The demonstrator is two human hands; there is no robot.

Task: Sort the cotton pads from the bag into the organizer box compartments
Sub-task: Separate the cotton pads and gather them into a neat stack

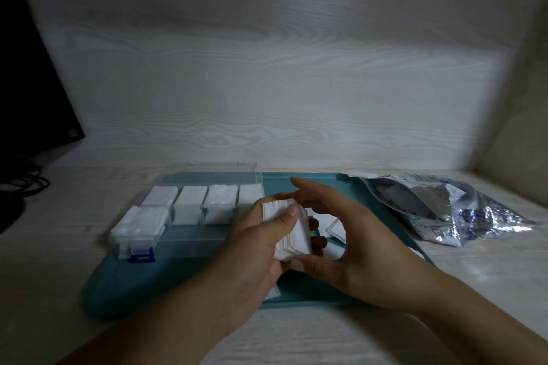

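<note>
Most organizer box [189,207] compartments at centre-left look filled already; one stack of cotton pads [289,227] is gripped by the left hand [255,246] and steadied by the right hand [350,246], so a few slots are probably left.

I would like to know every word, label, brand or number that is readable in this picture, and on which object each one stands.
No text can be read.
Bag: dark blue printed marks on the foil, too blurred to read.
Monitor: a small pale sticker at its lower corner, too small to read.
Organizer box, stack of cotton pads and tray: no writing is visible.
</note>
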